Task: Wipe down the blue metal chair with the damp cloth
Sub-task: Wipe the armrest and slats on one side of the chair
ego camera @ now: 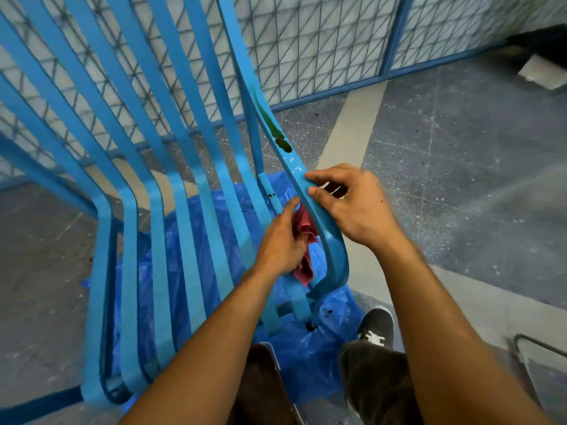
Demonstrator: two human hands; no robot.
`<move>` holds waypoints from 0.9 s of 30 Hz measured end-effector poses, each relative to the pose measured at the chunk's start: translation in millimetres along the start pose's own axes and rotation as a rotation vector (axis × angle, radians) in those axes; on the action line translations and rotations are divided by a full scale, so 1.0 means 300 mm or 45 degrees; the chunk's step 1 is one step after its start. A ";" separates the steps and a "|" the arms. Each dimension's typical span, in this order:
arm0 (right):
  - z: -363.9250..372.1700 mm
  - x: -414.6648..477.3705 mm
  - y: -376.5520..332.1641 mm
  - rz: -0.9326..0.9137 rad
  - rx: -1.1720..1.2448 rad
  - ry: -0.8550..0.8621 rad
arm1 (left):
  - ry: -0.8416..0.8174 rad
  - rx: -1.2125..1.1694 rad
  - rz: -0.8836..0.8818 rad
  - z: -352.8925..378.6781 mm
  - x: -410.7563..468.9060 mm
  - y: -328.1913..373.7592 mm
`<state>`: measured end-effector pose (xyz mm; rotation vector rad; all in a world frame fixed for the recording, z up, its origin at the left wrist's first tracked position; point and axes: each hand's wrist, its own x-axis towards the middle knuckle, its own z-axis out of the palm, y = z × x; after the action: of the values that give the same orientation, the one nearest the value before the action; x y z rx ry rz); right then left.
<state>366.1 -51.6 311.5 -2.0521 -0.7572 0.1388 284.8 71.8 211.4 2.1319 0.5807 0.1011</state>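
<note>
The blue metal chair [184, 210] fills the left and middle of the view, its long flat slats curving from back to seat. My left hand [283, 240] is shut on a red damp cloth [305, 237], pressed against the inner side of the rightmost slat near the seat bend. From the outer side, my right hand [352, 207] grips that same slat, fingertips resting on its top face. A dark brown-green stain [280, 139] runs along that slat above my hands. Part of the cloth hangs below my left hand.
A blue plastic sheet [306, 348] lies on the floor under the chair. A blue-framed wire mesh fence [322, 41] stands close behind. My black shoe [377, 328] rests on the sheet's edge. Grey speckled floor [460, 148] extends right, with a metal frame [534, 348] at lower right.
</note>
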 end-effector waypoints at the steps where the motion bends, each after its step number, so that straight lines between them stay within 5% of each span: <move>1: 0.003 0.001 0.004 0.007 0.036 -0.003 | -0.026 0.132 0.028 0.021 0.035 -0.014; 10: -0.016 0.032 0.009 -0.003 0.130 -0.105 | -0.404 0.966 0.234 0.113 0.155 -0.037; 20: -0.016 0.056 -0.009 -0.015 0.122 -0.128 | -0.419 1.540 0.134 0.195 0.118 -0.030; 27: -0.018 0.067 -0.010 -0.012 0.132 -0.142 | -0.575 1.277 0.149 0.170 0.111 -0.007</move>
<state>383.0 -43.0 320.8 -1.9545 -0.8113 0.2839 327.9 49.1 174.6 3.0058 0.2335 -0.7355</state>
